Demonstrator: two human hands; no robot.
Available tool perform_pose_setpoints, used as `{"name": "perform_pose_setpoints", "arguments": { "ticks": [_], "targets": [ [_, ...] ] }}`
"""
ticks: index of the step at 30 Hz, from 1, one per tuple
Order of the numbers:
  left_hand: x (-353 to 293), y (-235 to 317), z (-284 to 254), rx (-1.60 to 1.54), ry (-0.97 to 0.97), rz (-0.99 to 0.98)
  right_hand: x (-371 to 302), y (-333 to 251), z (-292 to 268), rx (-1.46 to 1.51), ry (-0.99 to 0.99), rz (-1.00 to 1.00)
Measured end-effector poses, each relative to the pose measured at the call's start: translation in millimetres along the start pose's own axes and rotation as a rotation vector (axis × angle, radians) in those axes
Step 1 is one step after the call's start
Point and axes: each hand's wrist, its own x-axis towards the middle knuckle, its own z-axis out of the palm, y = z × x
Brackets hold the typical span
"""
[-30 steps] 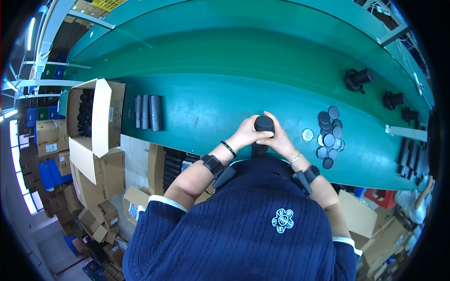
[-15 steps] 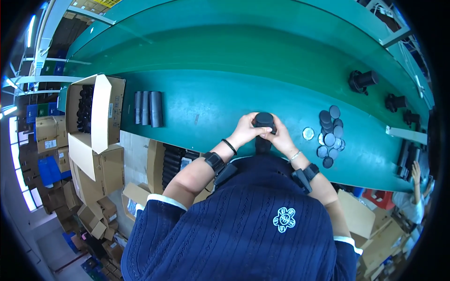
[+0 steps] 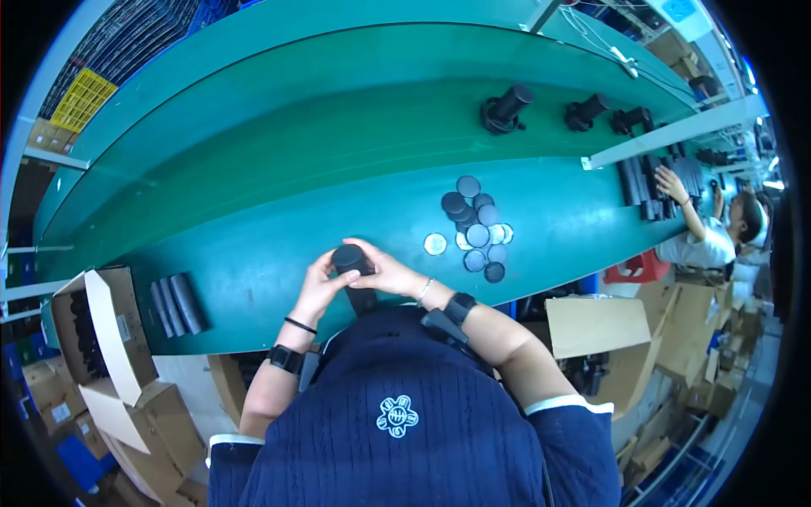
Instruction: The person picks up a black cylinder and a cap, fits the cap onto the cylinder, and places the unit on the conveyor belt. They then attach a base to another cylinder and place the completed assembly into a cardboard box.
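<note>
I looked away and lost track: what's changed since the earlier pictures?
The view has swung right, so the table's things appear farther left; a co-worker's hand now shows higher in the picture.

Nothing was visibly taken or let go: left grip and right grip stay on the black round-topped cylinder. The loose round dark discs remain on the green table.

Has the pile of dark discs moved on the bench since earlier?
No: the dark discs keep their place relative to the pale beam; the view turned.
</note>
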Motion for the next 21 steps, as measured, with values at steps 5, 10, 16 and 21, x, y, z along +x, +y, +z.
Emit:
{"name": "perform_pose_setpoints", "arguments": {
  "ticks": [5,10,16,21],
  "targets": [
    [6.0,6.5,6.8,0.258,0.005,-0.003,-4.6,-4.6,-4.6,-0.049,0.060,0.002],
    [11.1,2.0,18.4,0.091,0.000,0.003,-9.7,-13.0,-10.7,-0.010,0.040,0.081],
    [0.7,-2.7,21.8,0.212,0.122,0.073,-6.4,-12.1,4.8,-0.100,0.114,0.060],
    [-0.4,3.5,12.7,0.272,0.080,0.095,-7.9,-16.1,8.8,-0.127,0.095,0.076]
  ]
}}
